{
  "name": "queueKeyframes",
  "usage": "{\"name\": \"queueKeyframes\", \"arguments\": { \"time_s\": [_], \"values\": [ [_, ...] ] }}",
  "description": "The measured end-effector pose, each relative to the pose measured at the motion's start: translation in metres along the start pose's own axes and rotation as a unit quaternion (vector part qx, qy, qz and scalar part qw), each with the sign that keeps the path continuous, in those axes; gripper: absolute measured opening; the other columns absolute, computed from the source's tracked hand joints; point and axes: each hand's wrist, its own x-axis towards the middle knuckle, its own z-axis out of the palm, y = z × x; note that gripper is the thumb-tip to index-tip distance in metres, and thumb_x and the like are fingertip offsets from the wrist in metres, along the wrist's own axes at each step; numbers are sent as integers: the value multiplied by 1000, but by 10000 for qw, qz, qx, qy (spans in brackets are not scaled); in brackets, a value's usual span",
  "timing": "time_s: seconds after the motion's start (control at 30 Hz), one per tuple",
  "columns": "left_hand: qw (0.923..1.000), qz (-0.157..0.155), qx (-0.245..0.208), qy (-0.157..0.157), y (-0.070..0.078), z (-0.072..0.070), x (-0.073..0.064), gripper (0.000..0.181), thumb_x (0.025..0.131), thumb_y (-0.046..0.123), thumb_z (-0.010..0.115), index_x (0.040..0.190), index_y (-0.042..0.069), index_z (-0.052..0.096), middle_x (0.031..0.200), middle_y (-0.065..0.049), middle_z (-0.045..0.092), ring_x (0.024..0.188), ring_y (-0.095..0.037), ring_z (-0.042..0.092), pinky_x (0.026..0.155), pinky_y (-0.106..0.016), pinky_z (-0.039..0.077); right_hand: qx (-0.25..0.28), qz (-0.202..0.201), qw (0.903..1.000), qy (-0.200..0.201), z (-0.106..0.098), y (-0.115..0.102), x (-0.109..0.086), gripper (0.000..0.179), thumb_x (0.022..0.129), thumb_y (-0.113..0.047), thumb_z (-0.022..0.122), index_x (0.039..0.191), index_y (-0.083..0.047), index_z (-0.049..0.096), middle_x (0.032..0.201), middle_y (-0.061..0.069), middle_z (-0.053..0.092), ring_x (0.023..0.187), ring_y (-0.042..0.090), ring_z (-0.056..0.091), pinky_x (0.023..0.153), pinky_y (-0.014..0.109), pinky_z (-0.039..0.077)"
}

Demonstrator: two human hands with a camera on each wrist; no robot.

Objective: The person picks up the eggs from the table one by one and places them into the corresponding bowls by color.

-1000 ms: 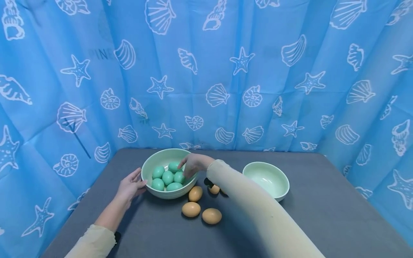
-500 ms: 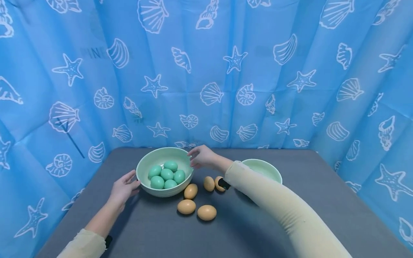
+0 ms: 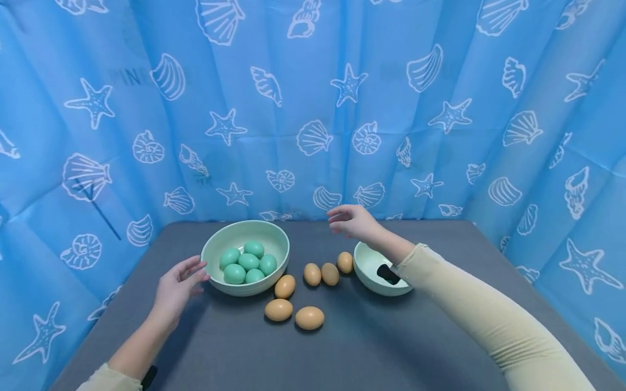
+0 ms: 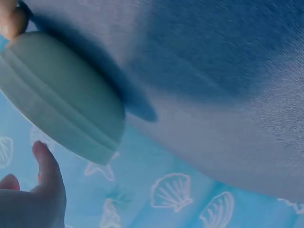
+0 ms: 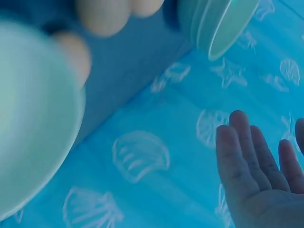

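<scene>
A large pale green bowl (image 3: 266, 234) holds several green eggs (image 3: 249, 261) clustered in its bottom. Beside its left wall is my left hand (image 3: 177, 285), fingers loosely bent and empty. The left wrist view shows a gap between this hand's fingertips (image 4: 43, 151) and the bowl's outer wall (image 4: 61, 90). My right hand (image 3: 356, 222) hovers over the back of the table between the two bowls, palm turned left, holding nothing. In the right wrist view its fingers (image 5: 232, 152) are extended and spread. Just below its wrist stands a smaller pale green bowl (image 3: 381, 288), partly covered by the forearm.
Several brown eggs lie on the grey table (image 3: 391, 347) between the bowls, including one brown egg (image 3: 312, 274) in the row near the small bowl and another brown egg (image 3: 310, 318) closer to me. A blue shell-print curtain (image 3: 313, 108) hangs behind the table.
My right hand has come out of the large bowl and moved right and upward, empty. My left hand has drawn slightly off the bowl's rim. The green eggs stay in the bowl.
</scene>
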Motion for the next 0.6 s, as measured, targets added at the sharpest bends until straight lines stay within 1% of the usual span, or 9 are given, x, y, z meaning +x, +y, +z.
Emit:
{"name": "queueKeyframes", "arguments": {
  "time_s": [0.03, 0.07, 0.13, 0.23, 0.37, 0.47, 0.6],
  "values": [
    [10000, 54, -33, -26, 1, 2, -2, 52, 107, 17, 49, 153, -2, 34, 148, -22, 50, 91, 9, 63, 84, -22, 57, -32, -5, 10000, 55, -6, 3, -4, 39, 103, -11, 55, 141, 0, 54, 136, 22, 61, 122, 38, 61, 95, 48, 55],
    [9999, 102, -45, -59, 1, 4, -3, 51, 107, 17, 49, 152, -3, 36, 146, -22, 53, 88, 10, 63, 82, -21, 57, -50, -6, 9999, 100, -13, 7, -8, 40, 104, -11, 55, 142, 1, 53, 137, 23, 60, 124, 38, 59, 97, 49, 54],
    [9998, 126, -42, -129, 2, 9, -7, 48, 107, 17, 50, 149, -3, 40, 141, -19, 58, 87, 8, 63, 80, -21, 56, -97, 17, 9998, 186, -24, 14, -15, 41, 104, -12, 55, 143, 1, 51, 139, 24, 58, 127, 39, 57, 99, 51, 52],
    [9994, 134, 87, -308, 3, 16, -9, 49, 105, 22, 55, 146, -2, 45, 134, -16, 63, 90, 3, 65, 81, -24, 57, -186, 138, 9994, 273, -38, 24, -27, 45, 104, -13, 54, 146, 1, 48, 143, 25, 54, 132, 40, 53, 103, 53, 49],
    [9979, 127, 267, -572, 5, 27, -12, 51, 103, 26, 59, 144, -4, 49, 128, -17, 66, 95, -5, 67, 83, -31, 58, -280, 299, 9985, 361, -51, 36, -39, 48, 104, -11, 54, 149, 1, 44, 148, 25, 49, 137, 41, 47, 107, 55, 46],
    [9963, 148, 336, -771, 4, 33, -13, 50, 103, 25, 60, 142, -5, 51, 126, -18, 67, 98, -12, 68, 84, -36, 58, -306, 350, 9980, 419, -59, 45, -47, 51, 104, -11, 54, 151, 1, 41, 150, 26, 46, 139, 42, 44, 110, 56, 43],
    [9939, 271, 416, -983, 2, 43, -15, 47, 103, 22, 59, 140, -6, 53, 127, -19, 67, 101, -17, 68, 82, -37, 58, -247, 406, 9974, 540, -70, 60, -59, 54, 104, -13, 55, 153, 2, 36, 153, 27, 41, 141, 45, 40, 112, 58, 40]
  ]
}}
